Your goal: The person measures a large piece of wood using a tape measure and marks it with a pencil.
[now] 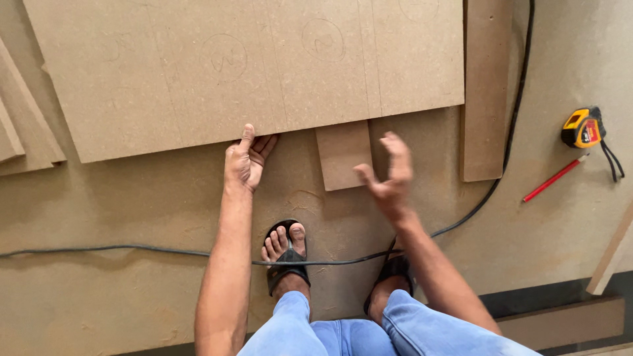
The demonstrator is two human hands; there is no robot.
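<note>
Head view, looking straight down at a floor [119,217] covered in brown sheet material dusted with sawdust.

Left hand [245,158]: fingers curled under the near edge of a large fibreboard panel [198,72], thumb pointing up against that edge. The hand grips the panel. The panel lies flat across the upper part of the view, faint pencil lines and circled marks on its face.

Right hand [389,178]: raised above the floor, blurred, fingers spread wide, holding nothing. It hangs just beside a small rectangular offcut [343,155] that juts out from under the panel's near edge.

A long narrow strip of board [486,92] lies to the right of the panel, running top to bottom. More board pieces [20,125] are stacked at the left edge.

A black cable [99,250] runs across the floor from the left, passes over the person's sandalled feet [285,254], then curves up along the right side of the strip.

Well apart to the right: a yellow and black tape measure [583,127], and just below it a red pencil [555,178]. Blue jeans at the bottom. No containers in view.
</note>
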